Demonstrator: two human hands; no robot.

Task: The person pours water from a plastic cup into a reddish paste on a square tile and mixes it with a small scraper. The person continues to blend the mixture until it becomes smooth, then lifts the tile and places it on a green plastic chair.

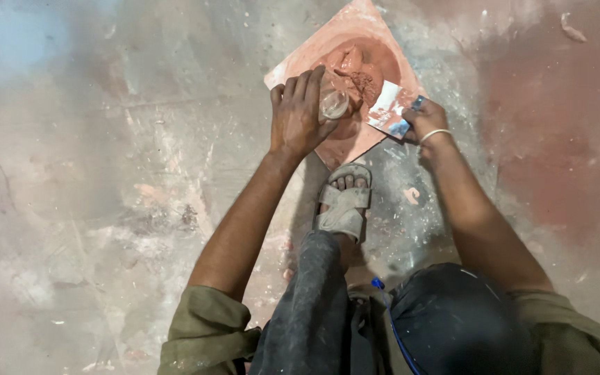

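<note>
- Reddish paste (361, 73) heaped on a square board (293, 66), upper centre of frame.
- Left hand (298, 114) clasps a clear bottle (334, 104), mostly hidden.
- Right hand (426, 119) grips a smeared scraper (389, 111); handle concealed.

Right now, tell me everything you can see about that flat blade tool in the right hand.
The scraper is a broad, flat, pale metal blade smeared with reddish paste, with a bluish handle end gripped by the right hand. It lies tilted at the right edge of the square pink board, its blade reaching toward the mound of reddish-brown paste piled in the board's middle. Whether the blade touches the mound is unclear.
</note>
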